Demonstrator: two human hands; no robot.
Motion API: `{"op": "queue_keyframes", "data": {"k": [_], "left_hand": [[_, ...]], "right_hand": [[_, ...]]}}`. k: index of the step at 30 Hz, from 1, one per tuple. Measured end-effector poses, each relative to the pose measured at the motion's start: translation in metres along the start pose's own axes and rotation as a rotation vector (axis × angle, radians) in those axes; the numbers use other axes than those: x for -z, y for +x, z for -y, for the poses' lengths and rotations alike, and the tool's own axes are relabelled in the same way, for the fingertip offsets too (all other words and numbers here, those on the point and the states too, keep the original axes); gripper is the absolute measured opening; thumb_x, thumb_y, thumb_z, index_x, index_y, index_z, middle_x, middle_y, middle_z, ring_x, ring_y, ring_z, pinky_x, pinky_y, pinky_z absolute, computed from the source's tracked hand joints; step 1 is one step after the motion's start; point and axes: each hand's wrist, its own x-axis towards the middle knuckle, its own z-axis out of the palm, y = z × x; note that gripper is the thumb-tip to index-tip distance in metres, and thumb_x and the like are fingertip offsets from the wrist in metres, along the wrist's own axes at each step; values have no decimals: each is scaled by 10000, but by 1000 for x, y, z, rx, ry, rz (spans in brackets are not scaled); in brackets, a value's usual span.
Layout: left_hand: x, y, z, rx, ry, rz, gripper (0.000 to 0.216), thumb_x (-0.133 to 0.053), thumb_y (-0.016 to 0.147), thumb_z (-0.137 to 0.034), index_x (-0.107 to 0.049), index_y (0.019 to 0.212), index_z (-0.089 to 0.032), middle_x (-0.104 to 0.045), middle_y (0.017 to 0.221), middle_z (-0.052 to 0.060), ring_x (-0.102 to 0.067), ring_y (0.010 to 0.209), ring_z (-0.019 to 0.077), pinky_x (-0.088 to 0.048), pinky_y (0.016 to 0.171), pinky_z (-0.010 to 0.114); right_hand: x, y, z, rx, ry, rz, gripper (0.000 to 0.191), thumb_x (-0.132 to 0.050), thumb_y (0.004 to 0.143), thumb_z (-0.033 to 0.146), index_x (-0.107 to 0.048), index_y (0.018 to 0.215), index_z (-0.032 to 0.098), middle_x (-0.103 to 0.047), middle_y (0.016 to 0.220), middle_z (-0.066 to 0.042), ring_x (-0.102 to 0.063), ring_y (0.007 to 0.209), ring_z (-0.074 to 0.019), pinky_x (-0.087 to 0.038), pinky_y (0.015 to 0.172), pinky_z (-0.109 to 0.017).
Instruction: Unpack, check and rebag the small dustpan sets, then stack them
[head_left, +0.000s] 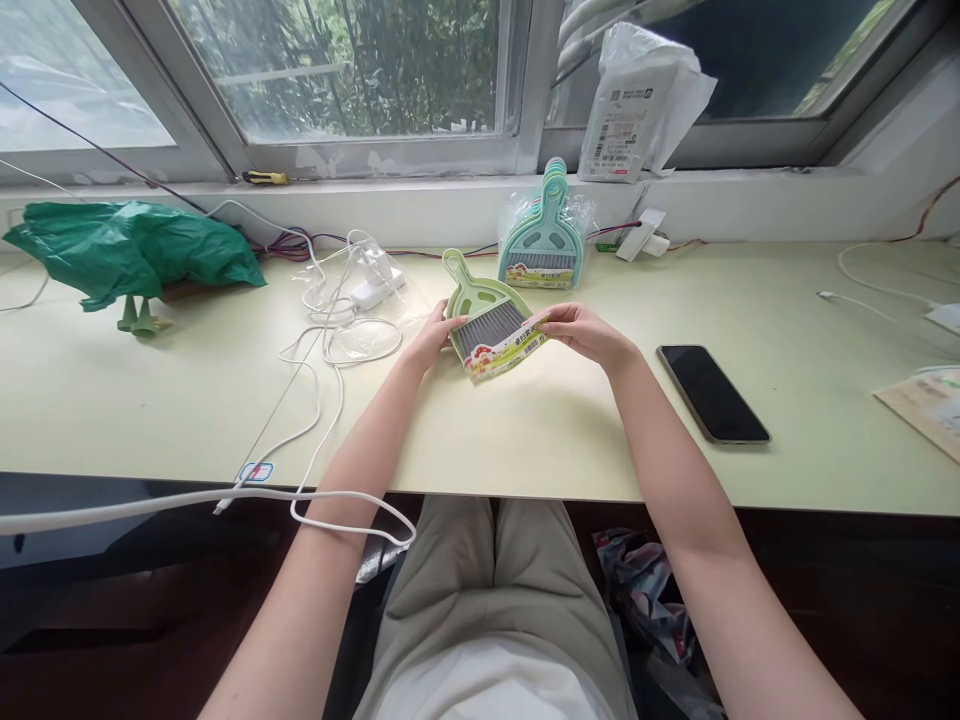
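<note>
Left hand (432,338): fingers closed on the left rim of a light green dustpan (459,285), thumb laid over the face near the bristles. Right hand (583,330): fingers pinched on the right end of a printed label card (499,352), which crosses the mouth of the pan. No gap shows in either grip.

The dustpan sits tilted between the hands, midway between the front and back edges of the tabletop (525,440), its handle directed to the back left corner. Whether its lower edge touches the tabletop cannot be determined. A brush with grey bristles (489,330) lies in the pan, behind the card.

Handling assessment: the set appears light, and the pan is probably stiff, smooth plastic, liable to slide under a loose hold. The bristles should yield to pressure and give poor purchase. The card looks thin; it would likely crease or tear if it carried the load. Recommended holds are the pan's rim or handle, with only a light pinch on the card's end. The brush may slip out if the card comes loose.

Surroundings: a blue-green stack of similar dustpans (553,215), in clear wrap, stands near the back edge. White cables (330,340) lie to the left, some running over the front edge. A phone (714,394) lies to the right, near the front edge.
</note>
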Motion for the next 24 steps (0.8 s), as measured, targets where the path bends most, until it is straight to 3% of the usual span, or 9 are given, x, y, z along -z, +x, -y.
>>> {"op": "queue_keyframes", "data": {"k": [2, 9, 16, 20, 24], "left_hand": [[-3, -1, 0, 11, -6, 29, 542, -720, 695, -349, -477, 1173, -272, -638, 1112, 26, -660, 900, 178, -537, 695, 278], [-10, -3, 0, 28, 6, 63, 681, -798, 626, -314, -453, 1207, -240, -614, 1195, 74, -665, 961, 219, -564, 721, 324], [-11, 0, 5, -22, 72, 52, 760, -794, 544, -175, -440, 1214, -229, -603, 1190, 65, -634, 1042, 233, -557, 801, 334], [-13, 1, 6, -23, 65, 33, 756, -770, 541, -166, -430, 1212, -239, -610, 1161, 52, -632, 1047, 237, -557, 827, 361], [-14, 1, 3, -63, 7, -6, 767, -772, 533, -179, -418, 1210, -239, -610, 1148, 41, -622, 1077, 243, -554, 855, 372]], "right_hand": [[-6, 4, -4, -4, 3, -26, 317, -820, 638, 415, -762, 866, 203, -745, 941, -56, -672, 921, -214, -514, 932, -385], [-6, 28, -46, 23, -215, -366, 201, -761, 620, 292, -712, 776, 175, -729, 801, -42, -672, 780, -199, -541, 851, -401], [-11, 26, -47, 94, -414, -424, 159, -617, 731, 211, -710, 857, 181, -729, 866, -54, -680, 819, -208, -544, 853, -392], [-19, 23, -40, 217, -629, -453, 285, -567, 780, 179, -681, 1041, 181, -699, 1068, -83, -652, 920, -214, -521, 890, -401], [-24, 23, -40, 237, -715, -707, 515, -605, 791, 220, -516, 1298, 216, -528, 1359, -125, -536, 1186, -255, -430, 1023, -461]]}}
